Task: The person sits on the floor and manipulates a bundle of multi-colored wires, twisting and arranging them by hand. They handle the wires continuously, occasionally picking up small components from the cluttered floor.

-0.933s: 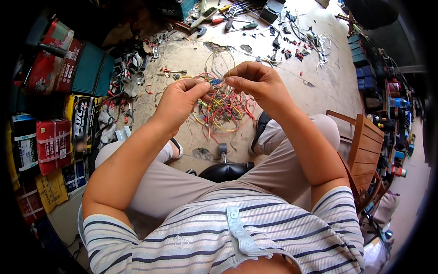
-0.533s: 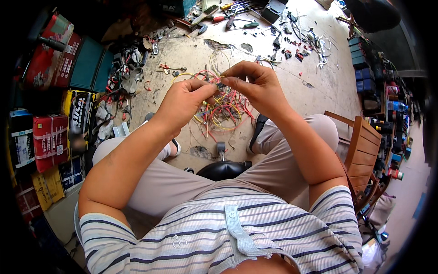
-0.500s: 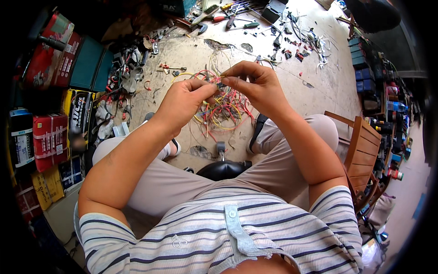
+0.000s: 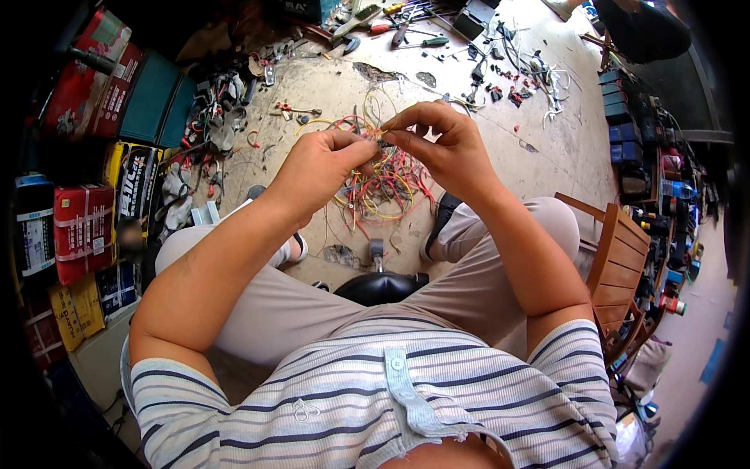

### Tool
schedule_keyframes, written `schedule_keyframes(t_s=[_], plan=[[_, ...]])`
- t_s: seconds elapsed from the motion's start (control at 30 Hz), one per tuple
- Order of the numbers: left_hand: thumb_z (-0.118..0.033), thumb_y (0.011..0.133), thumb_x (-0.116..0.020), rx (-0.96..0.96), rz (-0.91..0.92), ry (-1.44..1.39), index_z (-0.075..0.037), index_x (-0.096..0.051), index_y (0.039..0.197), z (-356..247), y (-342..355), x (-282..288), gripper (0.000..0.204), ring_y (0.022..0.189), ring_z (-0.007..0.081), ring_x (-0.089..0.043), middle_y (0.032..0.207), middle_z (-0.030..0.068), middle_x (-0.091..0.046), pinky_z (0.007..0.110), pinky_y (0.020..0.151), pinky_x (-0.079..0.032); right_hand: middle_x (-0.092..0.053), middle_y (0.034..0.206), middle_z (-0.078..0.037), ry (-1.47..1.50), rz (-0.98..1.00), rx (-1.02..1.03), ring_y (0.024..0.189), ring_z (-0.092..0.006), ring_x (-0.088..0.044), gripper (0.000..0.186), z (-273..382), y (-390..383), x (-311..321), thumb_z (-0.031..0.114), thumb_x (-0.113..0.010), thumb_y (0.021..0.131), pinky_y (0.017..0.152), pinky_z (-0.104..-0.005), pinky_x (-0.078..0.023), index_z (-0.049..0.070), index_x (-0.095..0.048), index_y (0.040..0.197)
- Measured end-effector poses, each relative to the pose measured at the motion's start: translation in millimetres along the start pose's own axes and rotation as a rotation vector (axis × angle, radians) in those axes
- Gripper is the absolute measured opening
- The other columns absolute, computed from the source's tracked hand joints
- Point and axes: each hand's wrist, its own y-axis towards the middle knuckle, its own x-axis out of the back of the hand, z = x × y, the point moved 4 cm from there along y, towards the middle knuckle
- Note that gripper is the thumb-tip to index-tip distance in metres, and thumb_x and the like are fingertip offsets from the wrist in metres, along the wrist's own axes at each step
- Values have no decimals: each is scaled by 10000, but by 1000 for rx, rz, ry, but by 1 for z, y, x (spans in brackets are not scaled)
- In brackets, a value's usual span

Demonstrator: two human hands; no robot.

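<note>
Both hands meet above a loose tangle of thin wires (image 4: 398, 190), red, yellow and dark, lying on the floor between my feet. My left hand (image 4: 324, 168) is closed, thumb against the bent index finger. Close beside it, my right hand (image 4: 447, 152) pinches with thumb and index fingertip, its other fingers curled. A small dark piece of wire (image 4: 381, 143) shows between the two sets of fingertips. Its ends are too small to make out, and the fingers partly cover it.
Screwdrivers (image 4: 422, 42) and a brush lie at the far side, with cut cable scraps (image 4: 539, 74) to their right. Boxes (image 4: 84, 233) and connector scraps line the left. A wooden chair (image 4: 619, 262) stands at right, near loaded shelves. Another person's dark-clothed leg (image 4: 644, 31) shows at far right.
My hands stay almost in place, fingertips still together, with a slight shift of the fingers. At the far right, another person's foot has come into view.
</note>
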Motion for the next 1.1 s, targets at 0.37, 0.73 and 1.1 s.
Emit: schedule_keyframes(t_s=[0.37,0.73,1.1], plan=[[-225,832,-618,26,-9,16,-21,-683,859,0,-2,0,216,576,46,-434,707,11,-613,195,542,-317,-649,757,-33,-229,-4,190,705,-199,-533,98,10,1,0,76,-716,716,655,-314,-435,80,-666,801],[-221,826,-622,61,11,11,21,-675,840,1,-2,1,249,728,96,-550,778,54,-643,228,687,-407,-642,762,-20,-342,4,303,730,-221,-542,113,15,0,-2,81,-707,707,687,-332,-442,96,-650,803],[-240,890,-572,139,74,-215,-31,-661,921,8,-2,-1,229,502,26,-349,723,7,-585,163,439,-250,-625,758,-16,-456,67,427,750,-233,-549,134,24,-1,-6,102,-696,709,700,-348,-437,117,-640,829]])
